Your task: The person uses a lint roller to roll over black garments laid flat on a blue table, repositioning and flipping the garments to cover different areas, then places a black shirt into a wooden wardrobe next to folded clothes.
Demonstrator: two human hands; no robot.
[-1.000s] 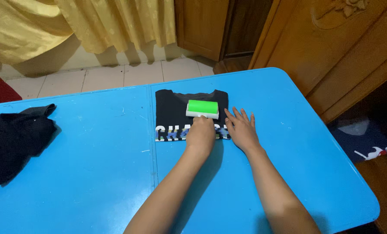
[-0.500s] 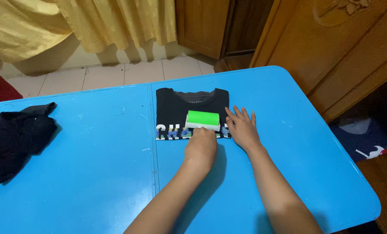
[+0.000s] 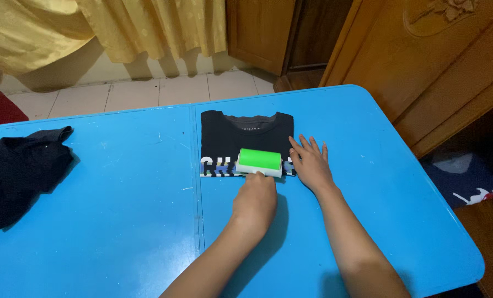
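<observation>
Two garments lie on the blue table [image 3: 119, 221]: a crumpled dark cloth [image 3: 17, 171] at its left edge and a folded black shirt [image 3: 246, 140] near the far edge. The left hand [image 3: 255, 201], clenched, grips a green lint roller [image 3: 259, 162] on the shirt's near edge. The right hand [image 3: 311, 164], fingers spread flat, presses the shirt's right edge.

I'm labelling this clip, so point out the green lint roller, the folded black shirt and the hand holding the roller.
Green lint roller [image 3: 260, 159], head view, on its green top.
Folded black shirt [image 3: 230, 135], head view, on its plain chest area.
Left hand [image 3: 255, 201], head view, on its back.
</observation>
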